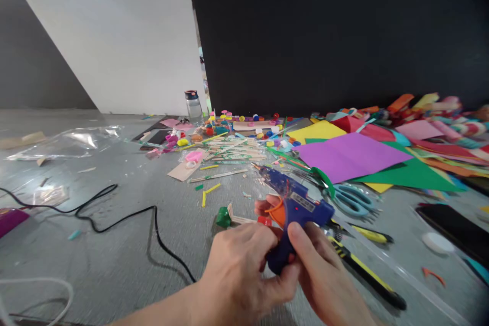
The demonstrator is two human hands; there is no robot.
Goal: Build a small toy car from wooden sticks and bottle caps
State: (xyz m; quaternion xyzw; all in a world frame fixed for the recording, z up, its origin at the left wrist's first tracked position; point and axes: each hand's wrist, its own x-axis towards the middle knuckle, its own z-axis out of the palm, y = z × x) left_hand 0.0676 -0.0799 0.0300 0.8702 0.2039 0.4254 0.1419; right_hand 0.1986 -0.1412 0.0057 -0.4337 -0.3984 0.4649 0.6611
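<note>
A blue hot glue gun (303, 210) with an orange trigger (277, 212) is held in front of me, its metal nozzle tilted up toward the far left. My left hand (242, 262) is closed at the front of its handle. On the other side, my right hand (324, 267) grips the handle, with fingertips showing past the trigger. A clear glue stick (405, 270) runs from the gun's back toward the lower right. Just beyond my left hand are a green piece (223, 217) with thin wooden sticks and a red piece (264, 220); my left hand partly hides them.
Bundled wooden sticks (233, 149) and colourful bottle caps lie beyond the gun. At right are a purple sheet (351, 155), blue-handled scissors (353, 199), a yellow-black cutter (367, 277) and a black phone (456, 229). A black cord (156, 221) crosses the left side. A bottle (193, 105) stands at the back.
</note>
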